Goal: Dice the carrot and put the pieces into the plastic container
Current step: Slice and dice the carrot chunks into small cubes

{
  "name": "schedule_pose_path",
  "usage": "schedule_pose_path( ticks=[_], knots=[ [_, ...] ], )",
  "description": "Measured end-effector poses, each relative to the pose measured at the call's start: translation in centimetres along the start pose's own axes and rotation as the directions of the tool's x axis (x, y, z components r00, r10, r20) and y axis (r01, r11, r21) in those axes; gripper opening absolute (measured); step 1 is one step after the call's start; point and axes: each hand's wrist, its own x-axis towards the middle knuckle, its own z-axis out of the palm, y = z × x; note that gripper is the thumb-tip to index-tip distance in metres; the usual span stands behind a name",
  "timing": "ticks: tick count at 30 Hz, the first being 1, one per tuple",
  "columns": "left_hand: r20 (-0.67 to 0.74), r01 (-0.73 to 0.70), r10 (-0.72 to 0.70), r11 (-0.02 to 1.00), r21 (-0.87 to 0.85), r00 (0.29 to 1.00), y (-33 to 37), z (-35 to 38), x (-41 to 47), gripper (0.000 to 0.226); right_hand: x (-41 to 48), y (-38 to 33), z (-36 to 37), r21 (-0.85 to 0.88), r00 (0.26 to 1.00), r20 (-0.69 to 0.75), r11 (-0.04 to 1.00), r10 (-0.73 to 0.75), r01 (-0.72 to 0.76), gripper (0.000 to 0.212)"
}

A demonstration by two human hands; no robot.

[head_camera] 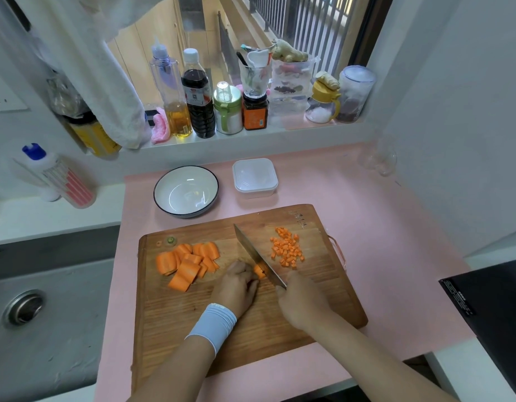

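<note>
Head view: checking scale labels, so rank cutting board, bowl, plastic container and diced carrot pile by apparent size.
cutting board
bowl
plastic container
diced carrot pile
The last two look close, and the container sits farther away, so that pair is unsure.

One wooden cutting board, two hands: the left hand holds one carrot piece and the right hand grips the single knife. One pile of carrot slabs, roughly eight to ten and overlapping too much for a firm count, lies on the board's left side. One scatter of diced cubes, a few dozen, lies on its right. Behind the board stand one white bowl and one plastic container. One wristband circles the left wrist. The window sill carries two tall bottles, an oil bottle and a sauce bottle, plus two pieces of ginger, a large ginger root and a small ginger root.
</note>
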Motion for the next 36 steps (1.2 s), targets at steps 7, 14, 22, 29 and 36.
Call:
schedule_pose_path(
  ticks=[7,14,22,29,36],
  knots=[
    [-0.020,-0.046,0.046,0.999,0.003,0.999,0.3,0.1,0.1,0.006,0.1,-0.2,0.0,0.009,1.000,0.010,1.000,0.017,-0.017,0.016],
    [0.009,-0.076,0.076,0.996,0.052,0.997,0.2,0.0,0.3,0.006,-0.1,-0.2,-0.2,-0.024,1.000,-0.001,1.000,-0.003,0.003,0.015],
    [0.059,-0.025,0.020,0.995,0.098,0.998,0.5,-0.2,0.7,0.009,-1.1,-1.5,-0.2,-0.100,0.998,-0.066,0.995,-0.018,0.011,0.022],
    [0.094,0.003,-0.010,0.997,0.081,0.996,0.3,-0.1,0.9,0.003,-2.0,-1.6,0.2,-0.170,0.999,-0.049,0.985,0.002,-0.010,0.022],
    [0.126,0.024,-0.039,0.992,0.120,0.991,0.3,-0.4,1.1,0.006,-2.3,-2.1,0.6,-0.215,0.997,-0.074,0.976,0.011,-0.027,0.019]
  ],
)
